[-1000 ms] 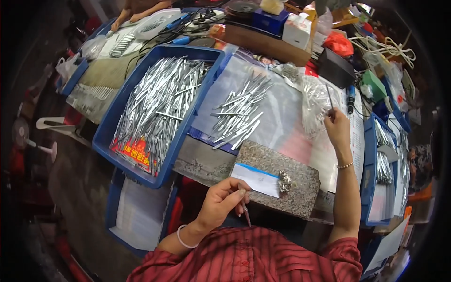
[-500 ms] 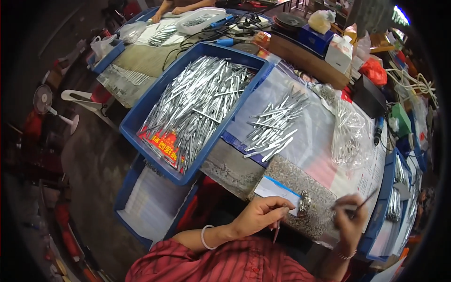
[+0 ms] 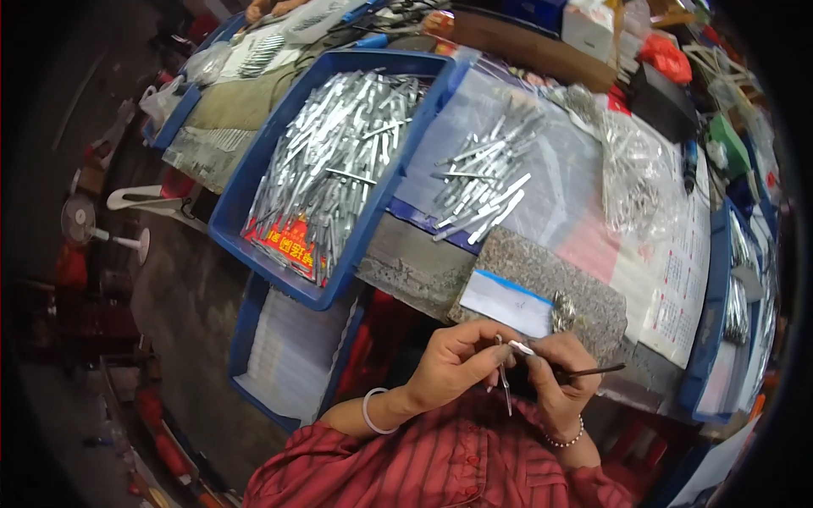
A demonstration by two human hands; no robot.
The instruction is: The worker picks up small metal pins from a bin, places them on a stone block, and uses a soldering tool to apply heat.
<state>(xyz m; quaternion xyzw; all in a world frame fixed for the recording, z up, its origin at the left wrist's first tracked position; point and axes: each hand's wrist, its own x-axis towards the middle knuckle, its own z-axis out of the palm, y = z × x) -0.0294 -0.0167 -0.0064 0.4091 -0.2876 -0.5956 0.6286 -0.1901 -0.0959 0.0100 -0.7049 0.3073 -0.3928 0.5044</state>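
Observation:
Close in front of my red striped shirt, both hands meet at their fingertips. My left hand [image 3: 457,366] is closed in a pinch on a slim silvery metal piece [image 3: 506,391] that hangs down from the fingers. The fingers of my right hand [image 3: 566,381] are wrapped round a thin dark stick [image 3: 598,370], which points out to the right. A small bright bit [image 3: 521,347] sits between the two hands' fingertips; its kind I cannot make out. Just beyond them lies a speckled stone slab [image 3: 542,256] bearing a white card [image 3: 506,302] and a little heap of shiny metal parts [image 3: 562,311].
A blue tray [image 3: 222,222] full of silvery metal strips stands left of centre, above a lower blue tray [image 3: 243,372]. Loose strips [image 3: 483,182] lie on the plastic-covered table. A clear bag [image 3: 635,182] and blue bins [image 3: 707,356] are to the right. Another person's hands [image 3: 271,8] show far left.
My right hand has come left and now meets my left hand, with the dark stick still in it. The whole view has shifted, so the table sits higher in the picture.

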